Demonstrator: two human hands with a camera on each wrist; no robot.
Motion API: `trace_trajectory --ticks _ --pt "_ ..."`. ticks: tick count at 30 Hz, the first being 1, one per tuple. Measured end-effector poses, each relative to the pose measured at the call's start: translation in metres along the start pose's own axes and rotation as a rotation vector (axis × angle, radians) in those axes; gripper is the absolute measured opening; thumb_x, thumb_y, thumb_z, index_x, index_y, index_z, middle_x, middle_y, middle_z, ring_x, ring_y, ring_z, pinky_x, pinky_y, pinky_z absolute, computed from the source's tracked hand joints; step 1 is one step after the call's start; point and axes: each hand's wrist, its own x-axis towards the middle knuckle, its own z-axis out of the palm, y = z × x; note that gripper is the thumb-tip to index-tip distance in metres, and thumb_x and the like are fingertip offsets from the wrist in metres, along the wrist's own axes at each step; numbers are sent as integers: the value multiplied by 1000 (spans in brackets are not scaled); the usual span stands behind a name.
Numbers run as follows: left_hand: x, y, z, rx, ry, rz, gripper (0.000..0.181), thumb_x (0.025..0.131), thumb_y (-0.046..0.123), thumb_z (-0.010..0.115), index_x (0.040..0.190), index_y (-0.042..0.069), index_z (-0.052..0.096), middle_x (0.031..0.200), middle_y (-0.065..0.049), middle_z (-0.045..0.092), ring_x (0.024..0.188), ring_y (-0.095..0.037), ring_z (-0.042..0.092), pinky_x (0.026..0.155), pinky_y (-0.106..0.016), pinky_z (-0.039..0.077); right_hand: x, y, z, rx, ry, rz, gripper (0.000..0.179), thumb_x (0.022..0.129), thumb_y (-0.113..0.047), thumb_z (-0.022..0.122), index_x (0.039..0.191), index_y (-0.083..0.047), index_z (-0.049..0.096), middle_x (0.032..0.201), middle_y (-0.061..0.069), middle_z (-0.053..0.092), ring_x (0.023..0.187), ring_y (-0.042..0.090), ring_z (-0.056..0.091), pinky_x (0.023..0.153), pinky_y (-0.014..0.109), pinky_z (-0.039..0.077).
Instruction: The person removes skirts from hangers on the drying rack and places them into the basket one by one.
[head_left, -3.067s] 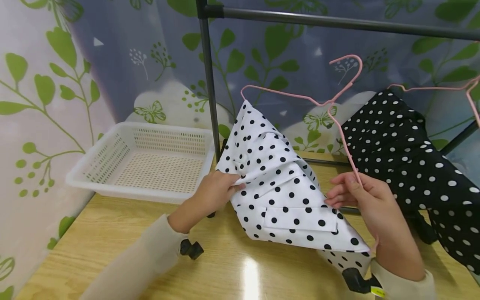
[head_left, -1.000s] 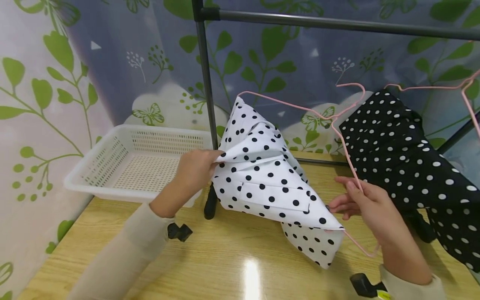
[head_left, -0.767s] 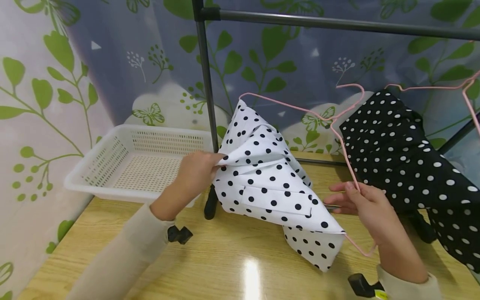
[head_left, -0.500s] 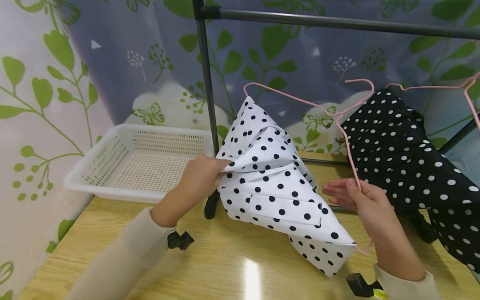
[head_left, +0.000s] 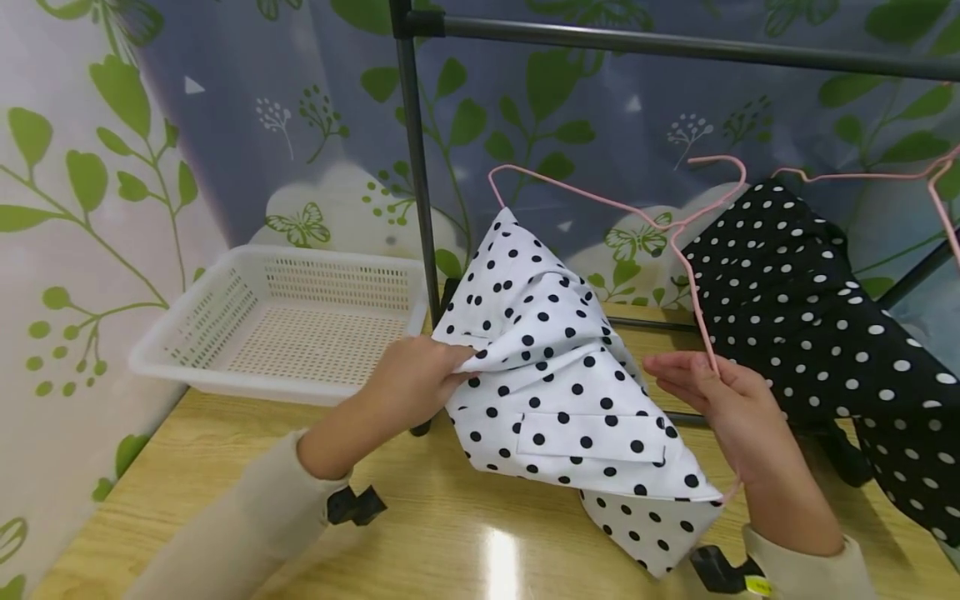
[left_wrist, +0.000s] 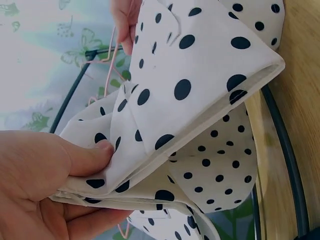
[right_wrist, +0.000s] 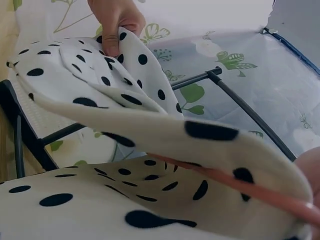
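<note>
A white polka-dot garment (head_left: pixel 555 358), its exact kind unclear, hangs slantwise on a pink clothes hanger (head_left: pixel 581 190). My left hand (head_left: pixel 420 379) pinches the garment's left edge; in the left wrist view the thumb (left_wrist: pixel 92 157) presses a fold of cloth against the fingers below. My right hand (head_left: pixel 738 408) holds the hanger's right arm between thumb and fingers. Inside the open cloth, the hanger arm (right_wrist: pixel 250 190) runs through in the right wrist view. The hanger's left tip sticks out above the garment's upper corner, and its lower right end is mostly hidden.
A white plastic basket (head_left: pixel 330 333) stands at the left on the wooden table (head_left: pixel 450 533). A dark metal rack (head_left: pixel 675 46) spans the back. To the right, a black polka-dot garment (head_left: pixel 817 308) hangs on another pink hanger (head_left: pixel 862 176).
Over the last second my left hand has moved right and down with the cloth. The garment's lower right corner has slid along towards the hanger's right end. My right hand keeps its hold.
</note>
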Motion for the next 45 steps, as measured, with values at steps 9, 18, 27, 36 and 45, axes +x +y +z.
trace_trajectory --ticks 9,18,27,36,45 --pt "-5 11 -3 -25 -112 111 11 88 18 71 82 13 64 67 2 61 57 -12 52 53 -26 44 2 0 3 112 -15 -35 51 103 -40 39 119 4 59 112 -4 70 108 4 64 89 12 46" --pt "-3 12 -1 -14 -209 140 14 90 16 70 81 11 60 68 0 60 57 -13 51 56 -28 46 0 -1 2 126 -22 -43 46 103 -37 39 117 2 60 111 -5 71 107 4 64 89 12 46" --pt "1 7 4 41 -237 41 18 86 24 73 78 11 63 71 -1 64 61 -15 56 57 -29 48 -2 -1 0 68 -21 -82 44 105 -34 37 116 2 61 112 -4 71 107 3 64 89 11 45" --pt "2 -8 7 149 -112 69 18 87 25 72 76 13 64 71 -2 67 60 -19 61 53 -32 48 -5 -2 -4 17 -4 -83 42 104 -32 39 116 3 61 113 -4 70 106 2 64 88 12 46" --pt "3 -22 3 174 -3 61 10 85 21 74 80 13 69 77 -2 71 63 -18 64 55 -32 49 -6 -2 -7 -72 -4 -80 45 106 -31 36 118 4 60 113 -9 69 107 0 63 88 10 45"
